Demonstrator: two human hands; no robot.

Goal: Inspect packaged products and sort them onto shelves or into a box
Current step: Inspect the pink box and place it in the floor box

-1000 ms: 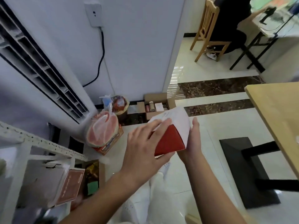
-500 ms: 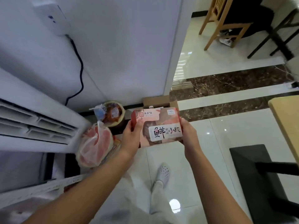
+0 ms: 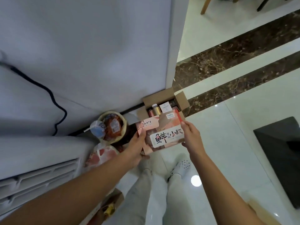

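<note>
I hold a flat pink product package (image 3: pixel 162 132) face up in front of me, its white label with large black characters facing me. My left hand (image 3: pixel 135 146) grips its left edge and my right hand (image 3: pixel 190 135) grips its right edge. Beyond the package an open cardboard box (image 3: pixel 164 99) stands on the floor against the wall corner, with a bottle and small cartons inside. Left of the box sits a round basket (image 3: pixel 112 125) with wrapped goods, and a bagged pink product (image 3: pixel 103 154) lies below it.
A white air conditioner unit (image 3: pixel 37 172) stands at the left with a black cable (image 3: pixel 53 98) on the wall. A dark table base (image 3: pixel 279 158) lies on the floor at the right. Another open cardboard box (image 3: pixel 110 207) is near my left leg. White tiled floor spreads around my feet.
I turned the package from its red side up to its labelled face. My view tilted down and swung right, so the shelf at the left dropped out of sight.
</note>
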